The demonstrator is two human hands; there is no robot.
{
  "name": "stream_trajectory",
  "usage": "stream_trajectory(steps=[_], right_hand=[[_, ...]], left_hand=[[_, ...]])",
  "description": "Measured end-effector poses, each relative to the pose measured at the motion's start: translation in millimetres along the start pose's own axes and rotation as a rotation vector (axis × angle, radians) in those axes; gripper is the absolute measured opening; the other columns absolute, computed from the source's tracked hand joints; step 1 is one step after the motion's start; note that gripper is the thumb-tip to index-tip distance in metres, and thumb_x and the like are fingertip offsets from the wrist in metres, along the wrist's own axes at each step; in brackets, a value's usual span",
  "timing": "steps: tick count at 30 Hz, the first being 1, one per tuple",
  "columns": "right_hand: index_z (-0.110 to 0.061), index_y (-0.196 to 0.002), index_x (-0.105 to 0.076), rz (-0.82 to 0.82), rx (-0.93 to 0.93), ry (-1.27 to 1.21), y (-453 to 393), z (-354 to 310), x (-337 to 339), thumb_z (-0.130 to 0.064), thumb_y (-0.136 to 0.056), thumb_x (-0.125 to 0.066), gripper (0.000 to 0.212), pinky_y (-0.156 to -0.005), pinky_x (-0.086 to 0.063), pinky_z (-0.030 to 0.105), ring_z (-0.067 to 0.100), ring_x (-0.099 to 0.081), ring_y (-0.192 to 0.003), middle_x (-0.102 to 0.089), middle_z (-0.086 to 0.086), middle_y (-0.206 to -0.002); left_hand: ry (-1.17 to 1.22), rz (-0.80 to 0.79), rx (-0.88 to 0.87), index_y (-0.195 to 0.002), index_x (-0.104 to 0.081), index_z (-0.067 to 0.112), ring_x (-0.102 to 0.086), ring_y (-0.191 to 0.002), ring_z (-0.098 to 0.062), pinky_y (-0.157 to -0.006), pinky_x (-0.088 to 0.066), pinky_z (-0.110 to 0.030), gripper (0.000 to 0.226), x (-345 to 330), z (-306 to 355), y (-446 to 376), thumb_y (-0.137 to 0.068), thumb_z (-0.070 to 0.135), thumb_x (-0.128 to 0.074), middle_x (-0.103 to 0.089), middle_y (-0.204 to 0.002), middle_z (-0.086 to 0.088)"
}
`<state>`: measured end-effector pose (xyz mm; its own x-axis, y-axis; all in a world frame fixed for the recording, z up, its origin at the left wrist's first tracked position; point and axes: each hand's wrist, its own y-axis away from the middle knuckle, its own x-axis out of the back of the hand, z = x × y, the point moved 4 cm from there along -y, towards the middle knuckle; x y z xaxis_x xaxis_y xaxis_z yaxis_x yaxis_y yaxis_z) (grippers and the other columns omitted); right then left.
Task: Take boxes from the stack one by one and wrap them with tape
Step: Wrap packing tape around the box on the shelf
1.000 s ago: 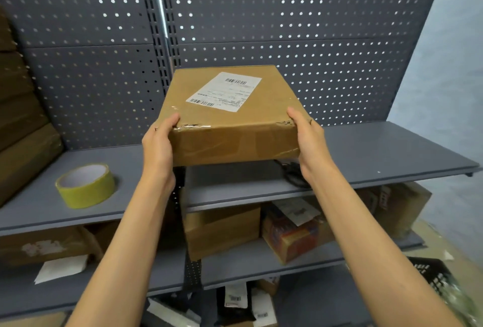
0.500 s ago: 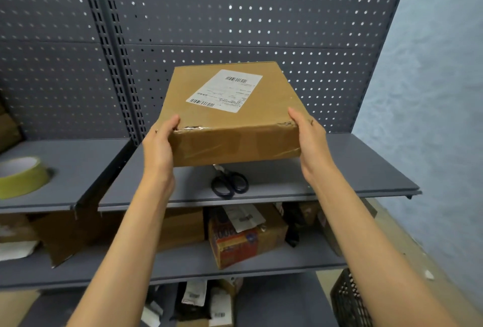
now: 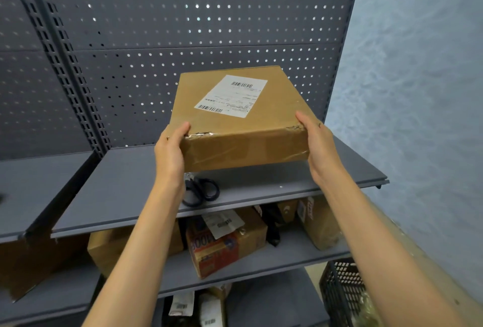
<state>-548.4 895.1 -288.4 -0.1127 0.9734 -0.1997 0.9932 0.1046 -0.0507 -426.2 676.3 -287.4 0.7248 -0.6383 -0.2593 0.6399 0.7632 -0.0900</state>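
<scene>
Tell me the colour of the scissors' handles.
Black, seen in the head view: the scissors lie on the shelf below the held box.

We counted one taped box [image 3: 236, 120] held above the top shelf [image 3: 125, 185], one pair of scissors [image 3: 201, 192] on it, and four parcels on the shelf below.

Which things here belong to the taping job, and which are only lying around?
For the job:
box, held by left hand and right hand
scissors, probably for cutting tape

Lying about:
parcels on lower shelf
black basket
</scene>
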Motion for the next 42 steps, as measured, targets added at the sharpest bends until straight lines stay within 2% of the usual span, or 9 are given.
stream_trajectory(steps=[5, 8, 12, 17, 20, 22, 30, 38, 42], right_hand=[[-0.023, -0.115, -0.062, -0.003, -0.014, 0.007, -16.8, 1.2, 26.7, -0.042, -0.09, -0.06, 0.031, -0.102, -0.046, 0.044, 0.018, -0.06, -0.109, -0.066, -0.002, -0.115], [-0.023, -0.114, -0.059, -0.016, -0.02, 0.023, -29.8, 1.3, 48.3, -0.041, -0.092, -0.057, 0.029, -0.101, -0.046, 0.04, 0.018, -0.058, -0.11, -0.064, -0.001, -0.115], [-0.023, -0.116, -0.058, -0.011, -0.04, 0.04, -50.7, 4.7, 84.4, -0.041, -0.092, -0.057, 0.03, -0.1, -0.046, 0.038, 0.018, -0.057, -0.111, -0.063, 0.0, -0.117], [-0.017, -0.124, -0.057, -0.014, -0.077, 0.067, -72.9, 14.7, 121.1, -0.042, -0.091, -0.059, 0.042, -0.103, -0.044, 0.042, 0.02, -0.057, -0.113, -0.063, 0.002, -0.119], [-0.019, -0.116, -0.06, -0.03, -0.097, 0.073, -81.3, 22.1, 135.4, -0.04, -0.092, -0.058, 0.032, -0.102, -0.045, 0.04, 0.019, -0.058, -0.112, -0.065, 0.001, -0.115], [-0.022, -0.109, -0.061, -0.035, -0.122, 0.066, -84.9, 26.9, 141.1, -0.04, -0.091, -0.058, 0.026, -0.101, -0.046, 0.039, 0.018, -0.059, -0.11, -0.066, 0.0, -0.111], [-0.019, -0.122, -0.061, -0.057, -0.153, 0.069, -93.5, 47.6, 150.3, -0.042, -0.089, -0.06, 0.041, -0.102, -0.045, 0.04, 0.018, -0.059, -0.111, -0.066, -0.001, -0.116], [-0.022, -0.114, -0.057, -0.047, -0.15, 0.057, -99.9, 45.5, 152.1, -0.038, -0.092, -0.058, 0.027, -0.077, -0.041, 0.024, 0.011, -0.055, -0.103, -0.061, -0.011, -0.102], [-0.02, -0.127, -0.054, -0.052, -0.148, 0.073, -105.8, 46.9, 150.5, -0.042, -0.092, -0.057, 0.041, -0.087, -0.039, 0.027, 0.014, -0.053, -0.112, -0.06, -0.005, -0.118]], left_hand=[[-0.022, 0.007, 0.0, -0.12, -0.059, 0.016, -0.053, -0.097, -0.01, -0.076, -0.04, -0.024, 0.032, -30.2, -11.0, 5.9, -0.094, 0.033, -0.056, -0.059, -0.099, 0.011], [-0.039, 0.024, 0.012, -0.121, -0.059, 0.018, -0.053, -0.106, -0.014, -0.082, -0.041, -0.028, 0.033, -51.3, -23.2, 12.8, -0.093, 0.035, -0.056, -0.06, -0.108, 0.008], [-0.012, 0.024, 0.054, -0.108, -0.06, 0.024, -0.053, -0.102, -0.013, -0.083, -0.041, -0.028, 0.017, -87.4, -46.8, 26.1, -0.093, 0.032, -0.057, -0.06, -0.099, 0.012], [-0.02, 0.053, 0.078, -0.122, -0.059, 0.019, -0.052, -0.108, -0.015, -0.091, -0.038, -0.031, 0.032, -121.0, -73.8, 39.1, -0.093, 0.033, -0.056, -0.06, -0.113, 0.005], [-0.024, 0.071, 0.09, -0.122, -0.059, 0.018, -0.052, -0.107, -0.014, -0.087, -0.037, -0.028, 0.032, -132.8, -84.4, 42.2, -0.093, 0.031, -0.057, -0.06, -0.115, 0.004], [-0.031, 0.084, 0.107, -0.121, -0.06, 0.017, -0.053, -0.108, -0.016, -0.089, -0.037, -0.029, 0.033, -137.8, -90.0, 43.3, -0.092, 0.032, -0.058, -0.061, -0.118, 0.002], [-0.054, 0.115, 0.128, -0.126, -0.06, 0.015, -0.05, -0.098, -0.009, -0.085, -0.032, -0.026, 0.037, -146.2, -105.7, 45.1, -0.093, 0.031, -0.057, -0.058, -0.112, 0.007], [-0.074, 0.117, 0.161, -0.127, -0.058, 0.014, -0.05, -0.104, -0.012, -0.085, -0.033, -0.027, 0.041, -152.1, -112.3, 34.1, -0.092, 0.034, -0.058, -0.059, -0.117, 0.005], [-0.08, 0.11, 0.157, -0.129, -0.057, 0.016, -0.048, -0.112, -0.014, -0.088, -0.031, -0.028, 0.043, -154.1, -114.9, 28.3, -0.091, 0.036, -0.058, -0.057, -0.124, 0.004]])
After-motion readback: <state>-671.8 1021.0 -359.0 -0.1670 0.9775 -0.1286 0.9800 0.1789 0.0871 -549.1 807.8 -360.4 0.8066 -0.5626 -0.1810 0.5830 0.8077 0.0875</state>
